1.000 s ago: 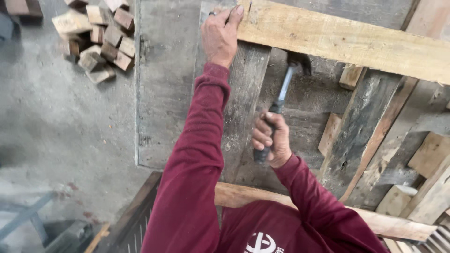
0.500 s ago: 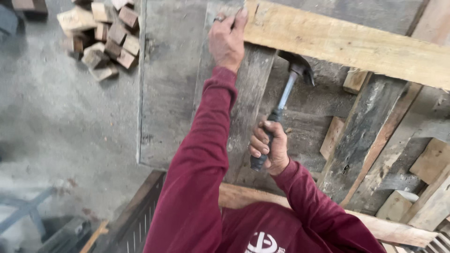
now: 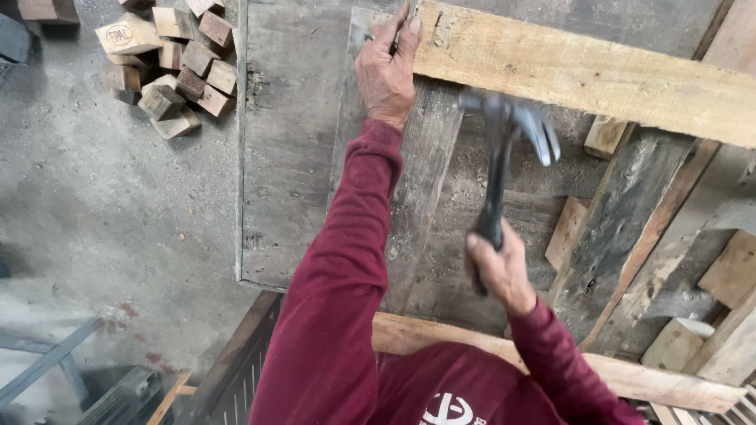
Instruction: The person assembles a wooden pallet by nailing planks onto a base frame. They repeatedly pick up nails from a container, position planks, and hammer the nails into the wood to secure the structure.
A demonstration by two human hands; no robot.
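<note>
weathered grey wood all over, pallet [image 3: 315, 157] lying flat on the concrete floor [image 3: 118, 236] with slats running away from the camera. left hand [image 3: 387, 71] stretched out at the far end, fingers pinching something small and thin right at the edge of the pale plank [image 3: 583, 75], probably a nail but too tiny and blurred to call for sure. palm resting on the narrow grey slat [image 3: 425, 173] that runs under that plank. right hand [image 3: 498, 267] clenched around the dark handle of the hammer [image 3: 504, 149], gripping low on the shaft, head up in the air, just right of the left hand and a bit nearer, claw side pointing off to the right and slightly blurred. hammer head not touching the wood, hanging just over the gap near the plank's near edge. both arms in dark red sleeves [image 3: 339, 299], same red shirt at the bottom of the shot. pale plank lying crosswise over the grey slats, tilted a little down toward the right. another light board [image 3: 622, 374] across the near side, right in front of the body. heap of small wooden blocks [image 3: 169, 67] on the floor off to the upper left, well apart from the pallet. more loose blocks and scraps [image 3: 732, 267] tucked between the dark slats on the right.
</note>
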